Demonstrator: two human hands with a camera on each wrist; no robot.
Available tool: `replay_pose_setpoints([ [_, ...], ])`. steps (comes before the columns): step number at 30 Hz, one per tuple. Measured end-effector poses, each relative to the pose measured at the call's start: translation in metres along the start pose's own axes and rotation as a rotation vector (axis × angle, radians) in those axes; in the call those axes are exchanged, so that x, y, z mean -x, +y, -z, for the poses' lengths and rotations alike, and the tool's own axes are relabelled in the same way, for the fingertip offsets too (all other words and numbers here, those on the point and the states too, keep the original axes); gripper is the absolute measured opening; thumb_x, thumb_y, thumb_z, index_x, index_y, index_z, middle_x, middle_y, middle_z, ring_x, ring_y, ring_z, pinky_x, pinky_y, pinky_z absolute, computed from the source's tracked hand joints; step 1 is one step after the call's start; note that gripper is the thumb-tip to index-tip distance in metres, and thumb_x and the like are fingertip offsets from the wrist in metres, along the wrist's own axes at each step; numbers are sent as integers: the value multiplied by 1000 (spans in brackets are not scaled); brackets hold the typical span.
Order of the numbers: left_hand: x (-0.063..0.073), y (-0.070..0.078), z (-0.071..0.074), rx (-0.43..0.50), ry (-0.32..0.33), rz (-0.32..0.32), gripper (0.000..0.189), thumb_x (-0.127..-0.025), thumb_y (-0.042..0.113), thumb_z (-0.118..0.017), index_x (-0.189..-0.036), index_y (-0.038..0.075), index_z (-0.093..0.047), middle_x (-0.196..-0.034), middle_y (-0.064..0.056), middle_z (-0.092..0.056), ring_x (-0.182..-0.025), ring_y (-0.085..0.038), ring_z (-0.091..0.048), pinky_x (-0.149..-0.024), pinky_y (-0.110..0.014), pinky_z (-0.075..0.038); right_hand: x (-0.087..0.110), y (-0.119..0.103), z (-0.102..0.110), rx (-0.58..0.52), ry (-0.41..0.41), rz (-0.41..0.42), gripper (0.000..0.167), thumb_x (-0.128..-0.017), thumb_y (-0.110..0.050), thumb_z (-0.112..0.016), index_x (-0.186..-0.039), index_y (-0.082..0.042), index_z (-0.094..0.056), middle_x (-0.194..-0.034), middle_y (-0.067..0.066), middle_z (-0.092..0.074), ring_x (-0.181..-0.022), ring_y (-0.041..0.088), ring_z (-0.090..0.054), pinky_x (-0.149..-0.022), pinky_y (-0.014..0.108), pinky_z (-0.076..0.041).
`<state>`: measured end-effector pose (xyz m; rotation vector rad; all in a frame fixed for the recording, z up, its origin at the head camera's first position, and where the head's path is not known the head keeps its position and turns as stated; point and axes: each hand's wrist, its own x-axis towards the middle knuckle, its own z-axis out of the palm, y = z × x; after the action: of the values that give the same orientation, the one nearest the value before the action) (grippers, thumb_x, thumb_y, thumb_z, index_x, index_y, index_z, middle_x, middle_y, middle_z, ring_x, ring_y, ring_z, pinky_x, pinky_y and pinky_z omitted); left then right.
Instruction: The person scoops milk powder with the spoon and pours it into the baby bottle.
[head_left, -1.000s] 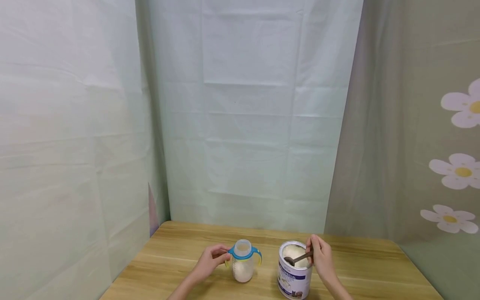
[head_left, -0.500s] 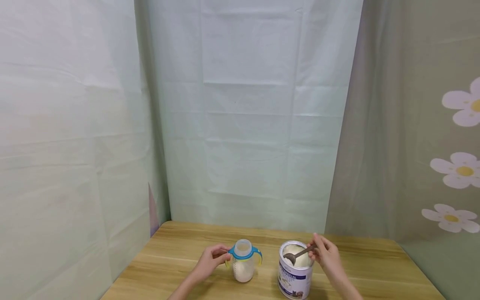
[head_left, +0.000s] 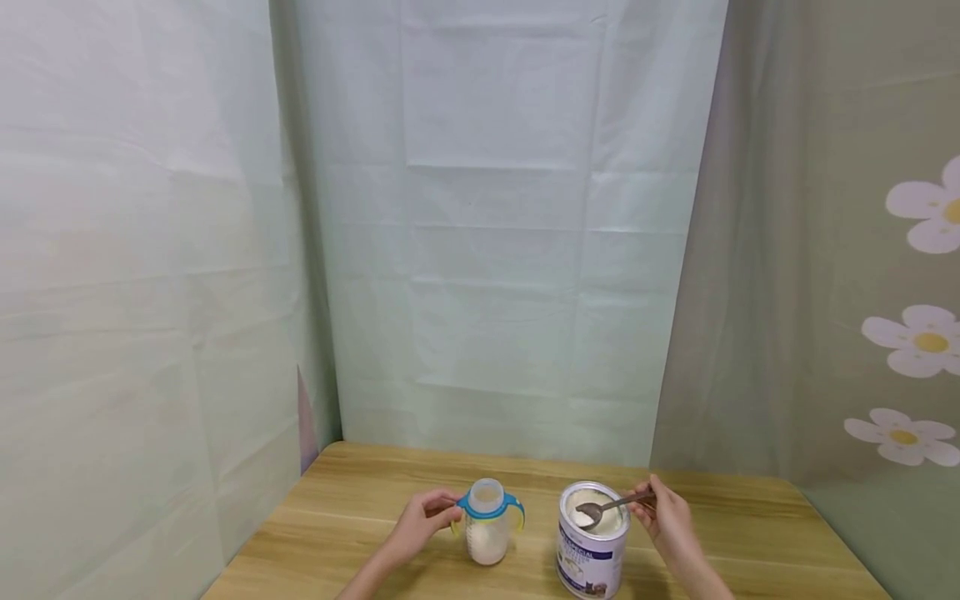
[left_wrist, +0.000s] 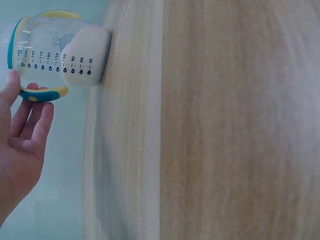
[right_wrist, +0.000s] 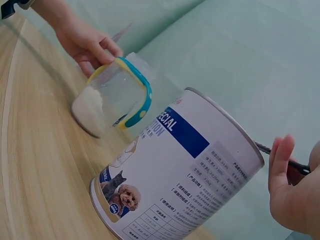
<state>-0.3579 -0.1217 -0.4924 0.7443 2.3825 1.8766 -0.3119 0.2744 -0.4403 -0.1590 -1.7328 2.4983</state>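
A clear baby bottle (head_left: 487, 542) with blue and yellow handles stands upright on the table, its top uncovered. White powder fills its lower part, up to around the 120 mark in the left wrist view. My left hand (head_left: 417, 525) pinches the bottle's left handle (left_wrist: 42, 94) between thumb and fingers. To the right stands an open can (head_left: 588, 562) of pale powder, with a cat and a dog on its label. My right hand (head_left: 669, 527) holds a dark spoon (head_left: 615, 503) by its handle, to the right of the can. The spoon's bowl, with white powder in it, is over the can's mouth.
The wood-grain table (head_left: 375, 475) runs back to a pale green curtain (head_left: 495, 292). More cloth hangs at the left, and a curtain with white flowers (head_left: 926, 343) hangs at the right.
The spoon's bowl has turned upward and now shows powder, and my right hand has moved a little to the right. My left hand and the bottle have stayed put.
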Motion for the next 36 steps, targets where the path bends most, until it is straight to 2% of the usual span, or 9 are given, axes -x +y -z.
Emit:
replay_pose_setpoints([
  [8, 0, 0, 0, 2, -2, 5, 35, -92, 22, -65, -117, -3, -63, -106, -14, -71, -89, -10, -66, -79, -26, -56, -1, 2, 5, -65, 2, -52, 44, -107, -22, -24, -79, -13, -56, -74, -5, -61, -60, -2, -56, -58, 8, -48],
  [19, -1, 1, 1, 6, -7, -5, 35, -92, 21, -65, -117, -3, -63, -106, -12, -72, -90, -10, -67, -80, -27, -56, -4, 5, 8, -134, -18, -76, 47, -107, -21, -20, -77, -12, -55, -72, -5, -58, -58, -4, -53, -54, 5, -44],
  [27, 1, 3, 0, 4, -19, -20, 34, -93, 18, -64, -116, -7, -62, -106, -21, -70, -88, -9, -66, -80, -29, -57, -3, 4, 8, -169, -21, -99, 45, -107, -22, -20, -80, -11, -54, -74, -4, -56, -60, -3, -52, -54, 5, -43],
  [36, 0, 3, 1, -1, -14, -6, 32, -92, 20, -65, -115, -3, -64, -106, -17, -71, -90, -13, -67, -80, -27, -56, -2, -2, 3, -188, -33, -94, 44, -107, -22, -19, -81, -10, -53, -75, -3, -54, -60, -3, -52, -54, 6, -43],
])
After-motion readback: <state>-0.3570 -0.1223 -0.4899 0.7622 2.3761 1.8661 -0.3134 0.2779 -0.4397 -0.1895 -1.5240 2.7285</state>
